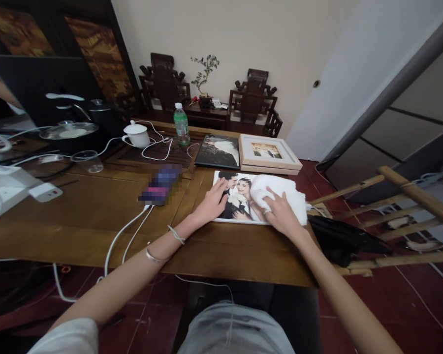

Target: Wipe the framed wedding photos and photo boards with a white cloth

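Observation:
A large photo print [239, 199] of a couple lies flat near the front edge of the wooden table [96, 216]. My left hand [211, 202] rests flat on the print's left edge, fingers spread. My right hand [278, 212] presses a white cloth [280, 194] onto the right part of the print, fingers curled over the cloth.
Behind the print lie a dark photo panel [218, 151] and a white framed photo [268, 153]. A green bottle [181, 125], a white teapot [137, 134], a blurred phone [161, 184] with white cables, and a power strip [3, 184] stand further left. A bamboo rack [398, 211] stands right.

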Available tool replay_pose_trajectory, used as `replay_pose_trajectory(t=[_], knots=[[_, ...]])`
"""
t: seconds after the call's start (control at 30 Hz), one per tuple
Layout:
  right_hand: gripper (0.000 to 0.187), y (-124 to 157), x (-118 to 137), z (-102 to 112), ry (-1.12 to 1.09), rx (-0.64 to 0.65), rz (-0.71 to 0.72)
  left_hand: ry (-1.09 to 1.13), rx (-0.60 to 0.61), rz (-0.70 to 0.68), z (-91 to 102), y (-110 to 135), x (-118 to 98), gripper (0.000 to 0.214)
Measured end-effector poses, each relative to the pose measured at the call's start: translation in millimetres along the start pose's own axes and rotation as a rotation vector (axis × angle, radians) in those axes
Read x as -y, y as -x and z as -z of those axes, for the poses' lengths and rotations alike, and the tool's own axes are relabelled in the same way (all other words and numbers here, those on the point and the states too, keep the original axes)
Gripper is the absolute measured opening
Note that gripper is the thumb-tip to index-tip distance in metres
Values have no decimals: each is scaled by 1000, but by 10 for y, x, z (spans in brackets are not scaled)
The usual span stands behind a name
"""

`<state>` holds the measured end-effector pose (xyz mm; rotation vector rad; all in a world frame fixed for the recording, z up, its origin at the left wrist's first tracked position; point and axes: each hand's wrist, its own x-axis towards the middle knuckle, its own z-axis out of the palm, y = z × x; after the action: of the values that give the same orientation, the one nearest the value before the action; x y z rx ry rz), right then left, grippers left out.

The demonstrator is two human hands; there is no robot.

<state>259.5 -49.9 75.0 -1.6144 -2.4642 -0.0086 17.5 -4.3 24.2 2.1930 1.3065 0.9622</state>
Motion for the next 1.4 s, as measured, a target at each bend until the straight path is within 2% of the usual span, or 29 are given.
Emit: replay_pose_trajectory(t=[0.17, 0.23, 0.3, 0.4, 0.5, 0.67, 0.73, 0.8, 0.87, 0.97, 1.03, 1.07, 1.13, 1.23, 1.3, 1.4], knots=[[36, -46, 508, -38, -53, 57, 249, 154, -181, -22, 82, -29, -75, 47], [25, -17, 664, -86, -40, 8, 325, 243, -273, -5, 125, -35, -101, 47], [22, 9, 769, -149, -6, -65, 353, 318, -362, 31, 173, -28, -131, 47], [17, 8, 830, -242, 61, -158, 327, 379, -431, 54, 248, 12, -190, 49], [23, -22, 818, -288, 89, -237, 276, 515, -470, 66, 311, 52, -239, 51], [25, -13, 713, -162, 28, -361, 313, 760, -521, 67, 291, 12, -193, 48], [23, 26, 626, -45, -19, -424, 316, 867, -494, 116, 230, -31, -146, 46], [16, 77, 523, 86, -69, -479, 246, 965, -377, 238, 160, -61, -115, 45], [9, 127, 436, 216, -127, -572, 67, 1037, -192, 358, 103, -64, -113, 48], [21, 175, 416, 382, -293, -818, -224, 1168, 204, 435, 72, -27, -149, 43], [26, 178, 492, 463, -479, -978, -285, 1240, 427, 428, 83, 2, -177, 35], [27, 172, 546, 489, -581, -1044, -286, 1267, 489, 421, 92, 13, -187, 32], [33, 149, 645, 508, -761, -1160, -294, 1314, 505, 430, 110, 25, -202, 28], [46, 117, 690, 448, -942, -1274, -354, 1378, 412, 472, 123, 24, -215, 22], [52, 109, 644, 374, -1055, -1286, -399, 1390, 355, 492, 124, 18, -221, 20], [56, 115, 550, 283, -1253, -1238, -458, 1378, 281, 498, 124, 9, -219, 26]])
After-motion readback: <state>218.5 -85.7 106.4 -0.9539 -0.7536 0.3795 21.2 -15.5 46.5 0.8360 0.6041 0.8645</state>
